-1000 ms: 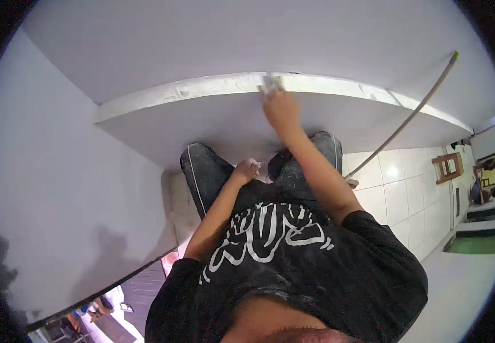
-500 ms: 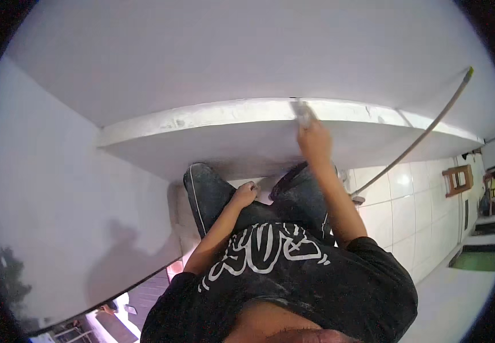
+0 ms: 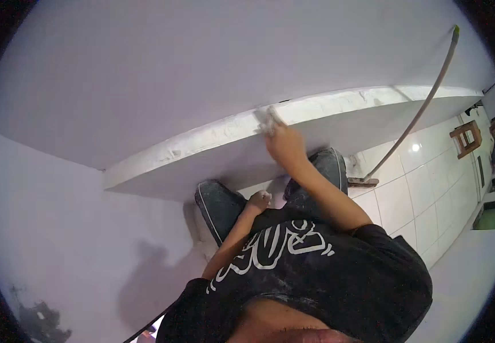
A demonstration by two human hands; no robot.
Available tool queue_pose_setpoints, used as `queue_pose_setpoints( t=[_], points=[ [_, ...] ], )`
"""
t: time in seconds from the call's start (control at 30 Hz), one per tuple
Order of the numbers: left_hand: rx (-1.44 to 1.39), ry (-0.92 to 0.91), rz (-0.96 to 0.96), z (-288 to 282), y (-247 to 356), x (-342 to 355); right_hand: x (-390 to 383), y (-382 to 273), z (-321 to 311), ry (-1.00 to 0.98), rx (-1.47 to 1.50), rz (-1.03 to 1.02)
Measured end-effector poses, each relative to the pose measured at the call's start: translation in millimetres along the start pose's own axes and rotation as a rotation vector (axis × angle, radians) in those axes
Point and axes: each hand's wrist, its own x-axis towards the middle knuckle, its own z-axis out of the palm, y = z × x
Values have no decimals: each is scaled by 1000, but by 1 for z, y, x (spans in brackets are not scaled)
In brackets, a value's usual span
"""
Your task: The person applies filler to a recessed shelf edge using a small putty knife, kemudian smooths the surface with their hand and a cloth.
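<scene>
My right hand (image 3: 285, 147) reaches forward to a white ledge (image 3: 224, 135) that runs along the wall. Its fingers are closed round a small, pale grey-white piece (image 3: 269, 120), pressed against the ledge's upper face; blur hides what kind of piece it is. White patches and smears cover that surface, and a thin dark gap shows where it meets the wall. Between my knees, my left hand (image 3: 258, 202) rests with curled, whitened fingers; whether anything is inside them cannot be seen.
A long, thin hose or rod (image 3: 416, 121) leans from the floor up to the wall at the right. Beyond it a wooden stool (image 3: 466, 140) lies on the white tiled floor (image 3: 413, 194). A side wall (image 3: 76, 228) rises close at my left.
My right hand has moved left along the ledge with the pale piece. The whole view has also turned and shifted. My left hand stays curled between my knees.
</scene>
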Motion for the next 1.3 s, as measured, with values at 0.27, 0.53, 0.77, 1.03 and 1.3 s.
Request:
queue_pose_setpoints(
  t=[0.27, 0.53, 0.77, 1.03, 1.3],
  points=[
    [-54, 33, 0, 3, -21, 14, 7, -2, -1, -145, 63, -90],
    [42, 101, -83, 3, 14, -2, -4, 82, -39, -5, -49, 49],
    [60, 91, -125, 5, 9, 2, 3, 84, -45, 86, 68, 188],
    [27, 36, -17, 12, -49, 26, 0, -9, 25, -76, 71, -121],
    [1, 36, -150, 4, 2, 8, -6, 17, 15, -41, 66, -29]
  ],
)
